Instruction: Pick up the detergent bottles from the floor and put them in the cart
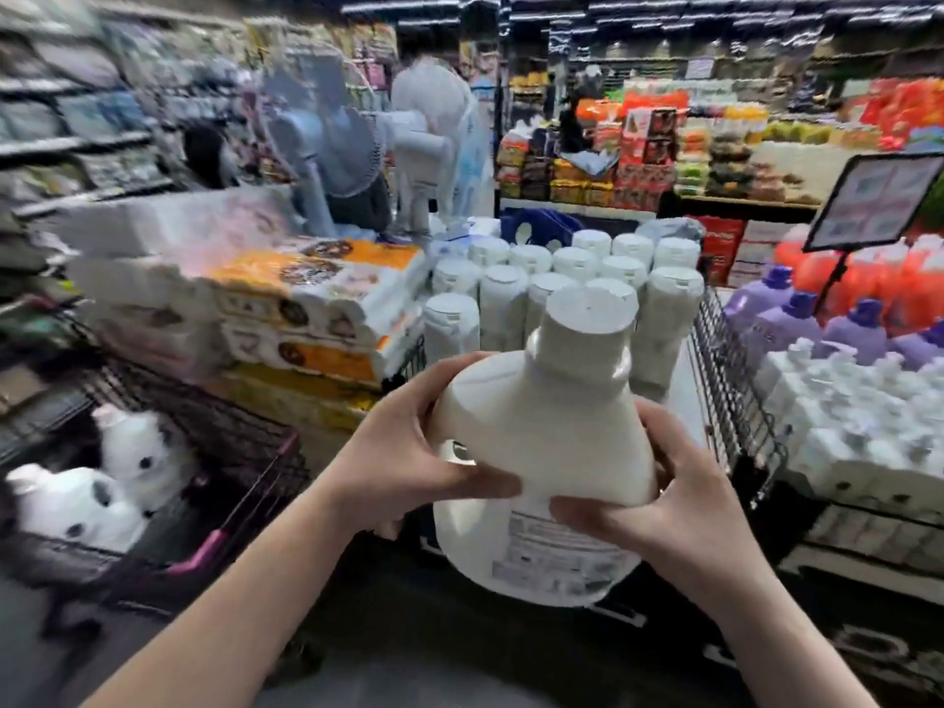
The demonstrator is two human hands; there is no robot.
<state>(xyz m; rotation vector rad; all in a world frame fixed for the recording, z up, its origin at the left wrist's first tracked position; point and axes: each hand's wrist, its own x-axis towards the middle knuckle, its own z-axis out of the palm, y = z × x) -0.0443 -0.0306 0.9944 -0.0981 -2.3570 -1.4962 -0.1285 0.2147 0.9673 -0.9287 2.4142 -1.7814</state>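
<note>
Gripping one white detergent bottle (551, 436) in the air between left hand (403, 452) and right hand (664, 498); not yet reaching the cart (230, 426) at lower left, already carrying two bottles (81, 508); seemingly being partway through.

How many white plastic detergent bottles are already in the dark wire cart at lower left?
2. The farther white plastic detergent bottle lies deep in the dark wire cart; the nearer bottle lies beside it. Blur may hide more.
</note>
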